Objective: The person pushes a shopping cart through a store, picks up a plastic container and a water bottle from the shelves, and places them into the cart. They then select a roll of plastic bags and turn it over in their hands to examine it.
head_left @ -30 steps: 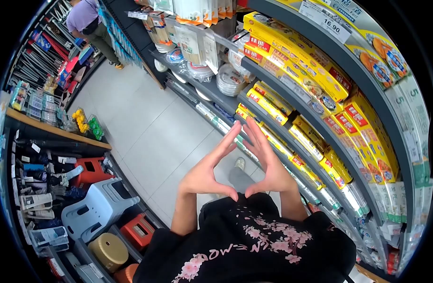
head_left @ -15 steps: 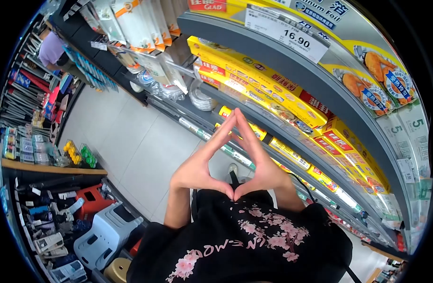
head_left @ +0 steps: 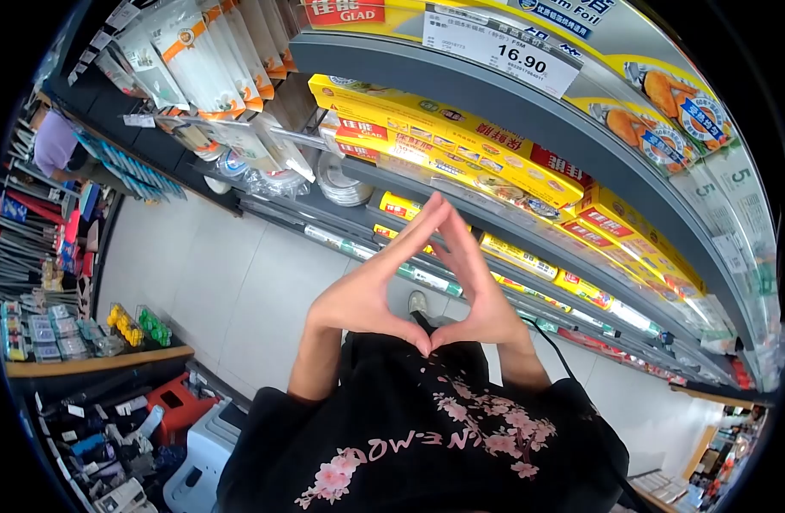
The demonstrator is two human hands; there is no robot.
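Observation:
My left hand [head_left: 360, 297] and my right hand [head_left: 485, 309] are held up in front of my chest. Their fingers are stretched out and meet at the tips, and the thumb tips touch lower down, framing a diamond-shaped gap. Neither hand holds anything. Behind the fingertips, on a lower shelf, lie yellow rolls [head_left: 519, 256]. Yellow boxes of cling film [head_left: 461, 141] stand on the shelf above. Below my hands is the black shirt [head_left: 427, 427] I wear, printed with pink blossoms.
Grey shelving [head_left: 495, 73] curves along the right, with a 16.90 price label [head_left: 504, 53]. Packaged goods [head_left: 200, 60] hang at upper left. Tiled floor [head_left: 239, 274] runs between the shelves. A red stool [head_left: 177, 409] and a pale blue stool [head_left: 206, 462] stand lower left. Another person [head_left: 55, 141] is far left.
My view has shifted and turned a little, so the shelves sit further left and more floor shows at lower right. My hands keep the same fingertip-to-fingertip shape.

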